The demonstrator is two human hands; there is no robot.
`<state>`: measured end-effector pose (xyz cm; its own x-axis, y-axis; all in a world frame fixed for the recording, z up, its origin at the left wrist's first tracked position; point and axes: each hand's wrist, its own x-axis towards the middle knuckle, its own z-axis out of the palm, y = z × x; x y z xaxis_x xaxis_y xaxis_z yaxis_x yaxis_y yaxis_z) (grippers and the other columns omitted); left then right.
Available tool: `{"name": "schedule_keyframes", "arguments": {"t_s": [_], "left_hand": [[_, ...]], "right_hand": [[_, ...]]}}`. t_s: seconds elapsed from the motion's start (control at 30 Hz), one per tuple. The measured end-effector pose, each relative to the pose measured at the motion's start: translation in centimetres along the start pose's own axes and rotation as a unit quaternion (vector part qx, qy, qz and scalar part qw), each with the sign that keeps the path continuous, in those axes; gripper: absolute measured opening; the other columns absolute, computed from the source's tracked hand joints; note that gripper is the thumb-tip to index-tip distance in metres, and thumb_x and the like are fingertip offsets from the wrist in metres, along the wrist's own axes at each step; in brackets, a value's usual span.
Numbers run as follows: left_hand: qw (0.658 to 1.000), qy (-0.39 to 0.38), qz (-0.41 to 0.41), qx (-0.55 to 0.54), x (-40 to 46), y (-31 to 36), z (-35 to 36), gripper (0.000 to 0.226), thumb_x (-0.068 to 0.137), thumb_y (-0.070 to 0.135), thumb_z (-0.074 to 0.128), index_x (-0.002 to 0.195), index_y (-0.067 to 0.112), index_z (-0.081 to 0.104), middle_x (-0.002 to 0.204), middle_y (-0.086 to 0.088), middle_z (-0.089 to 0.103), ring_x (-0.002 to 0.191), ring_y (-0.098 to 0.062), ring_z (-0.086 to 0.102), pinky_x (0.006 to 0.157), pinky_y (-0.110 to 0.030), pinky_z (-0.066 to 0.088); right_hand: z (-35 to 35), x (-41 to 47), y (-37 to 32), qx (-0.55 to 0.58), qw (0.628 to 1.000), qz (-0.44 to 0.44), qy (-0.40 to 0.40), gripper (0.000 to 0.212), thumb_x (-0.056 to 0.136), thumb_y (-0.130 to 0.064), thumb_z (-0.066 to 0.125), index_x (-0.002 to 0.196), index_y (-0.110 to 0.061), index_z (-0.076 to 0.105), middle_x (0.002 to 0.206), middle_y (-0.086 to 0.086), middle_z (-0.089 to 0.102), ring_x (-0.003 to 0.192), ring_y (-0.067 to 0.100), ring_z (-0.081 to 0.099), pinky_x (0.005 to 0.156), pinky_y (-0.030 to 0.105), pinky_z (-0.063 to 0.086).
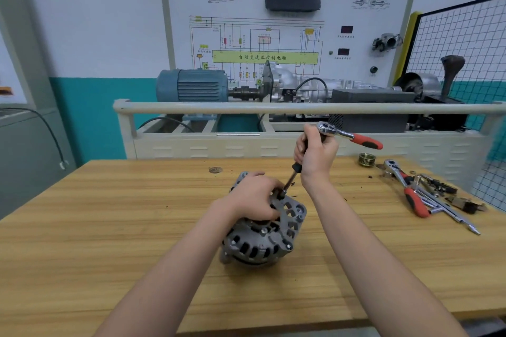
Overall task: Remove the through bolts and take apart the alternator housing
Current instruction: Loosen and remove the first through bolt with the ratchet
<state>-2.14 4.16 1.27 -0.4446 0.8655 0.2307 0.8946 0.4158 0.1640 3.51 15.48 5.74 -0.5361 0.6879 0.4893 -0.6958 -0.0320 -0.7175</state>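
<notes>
The grey ribbed cast-aluminium alternator [262, 227] is steadied mid-bench on the pale wooden benchtop [109, 227] by the left hand [253, 197], fingers curled over its top. The black extension shaft [290, 178] of the chrome ratchet with a red handle [347, 135] is gripped in the right hand [316, 152]. Because the shaft is tilted, the socket could slip off a through bolt and round it. A second red-handled ratchet [408, 189], loose sockets [438, 186] and a brass pulley [366, 159] lie well apart to the right, obstructing nothing
</notes>
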Motion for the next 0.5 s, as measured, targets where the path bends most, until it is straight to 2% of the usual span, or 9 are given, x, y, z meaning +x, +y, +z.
{"name": "schedule_keyframes", "arguments": {"t_s": [0.07,0.13,0.2,0.27,0.3,0.37,0.4,0.43,0.5], "left_hand": [[0.998,-0.061,0.025,-0.025,0.3,0.0,-0.8,0.059,0.078,0.023,0.067,0.134,0.013,0.052,0.132,-0.003,0.059,0.132,-0.018,0.042,0.121,-0.035,0.004],[0.994,-0.106,0.036,-0.009,0.4,0.2,-1.3,0.062,0.081,0.024,0.067,0.140,0.018,0.047,0.147,-0.002,0.044,0.144,-0.015,0.019,0.116,-0.033,-0.013],[0.995,-0.070,0.031,0.066,0.2,0.5,-1.1,0.071,0.080,0.035,0.069,0.144,0.026,0.039,0.158,0.001,0.022,0.147,-0.013,-0.004,0.112,-0.043,-0.021],[0.989,0.018,-0.077,0.127,-0.9,1.1,-0.2,0.097,0.071,0.057,0.071,0.149,0.024,0.024,0.161,-0.001,0.004,0.147,-0.022,-0.012,0.109,-0.053,-0.022],[0.977,0.047,-0.165,0.128,-1.6,1.3,0.4,0.111,0.065,0.068,0.069,0.150,0.019,0.018,0.161,-0.006,0.003,0.147,-0.029,-0.007,0.111,-0.055,-0.016],[0.943,0.071,-0.313,0.088,-3.2,1.7,1.5,0.121,0.059,0.083,0.060,0.145,0.008,0.021,0.151,-0.016,0.027,0.139,-0.036,0.025,0.114,-0.054,0.018],[0.931,0.081,-0.351,0.063,-3.8,1.7,2.0,0.118,0.059,0.087,0.055,0.140,0.005,0.029,0.140,-0.015,0.040,0.128,-0.034,0.040,0.104,-0.049,0.035],[0.924,0.091,-0.368,0.038,-4.1,1.6,2.5,0.112,0.061,0.088,0.051,0.134,0.004,0.035,0.131,-0.012,0.048,0.118,-0.030,0.048,0.093,-0.044,0.044],[0.929,0.106,-0.354,0.000,-4.2,1.1,2.9,0.097,0.066,0.085,0.051,0.123,0.007,0.045,0.118,-0.008,0.054,0.104,-0.025,0.055,0.077,-0.035,0.049]], "right_hand": [[-0.6,-0.1,-0.2,-0.009,1.000,0.003,0.015,0.041,0.091,-0.006,0.052,0.052,-0.014,0.041,0.043,-0.003,0.040,0.035,0.009,0.028,0.037,0.017,0.021],[-1.4,-0.3,-0.3,-0.010,0.999,0.011,0.031,0.039,0.091,-0.005,0.051,0.054,-0.013,0.040,0.043,-0.003,0.040,0.034,0.009,0.028,0.037,0.017,0.021],[-2.1,-0.4,-0.5,-0.008,0.999,0.021,0.046,0.035,0.089,-0.004,0.050,0.056,-0.013,0.040,0.044,-0.004,0.040,0.035,0.009,0.027,0.037,0.017,0.020],[-2.6,-0.4,-0.7,0.000,0.997,0.031,0.077,0.032,0.087,-0.004,0.049,0.058,-0.014,0.040,0.044,-0.005,0.040,0.036,0.008,0.028,0.037,0.018,0.020],[-2.8,-0.4,-0.8,0.011,0.995,0.036,0.095,0.031,0.087,-0.004,0.050,0.059,-0.014,0.040,0.044,-0.005,0.041,0.036,0.008,0.028,0.037,0.019,0.021],[-2.9,0.0,-1.2,0.036,0.990,0.040,0.128,0.030,0.086,-0.004,0.050,0.060,-0.014,0.039,0.044,-0.006,0.040,0.036,0.008,0.028,0.038,0.018,0.021],[-2.8,0.3,-1.4,0.045,0.988,0.038,0.141,0.030,0.086,-0.004,0.050,0.060,-0.014,0.038,0.043,-0.006,0.040,0.035,0.008,0.028,0.038,0.019,0.020],[-2.8,0.5,-1.5,0.047,0.987,0.036,0.148,0.030,0.085,-0.004,0.050,0.060,-0.014,0.037,0.042,-0.006,0.040,0.035,0.009,0.027,0.038,0.019,0.019],[-2.7,0.7,-1.6,0.032,0.988,0.039,0.144,0.029,0.086,-0.005,0.050,0.061,-0.014,0.037,0.042,-0.006,0.040,0.035,0.009,0.027,0.039,0.020,0.018]]}}
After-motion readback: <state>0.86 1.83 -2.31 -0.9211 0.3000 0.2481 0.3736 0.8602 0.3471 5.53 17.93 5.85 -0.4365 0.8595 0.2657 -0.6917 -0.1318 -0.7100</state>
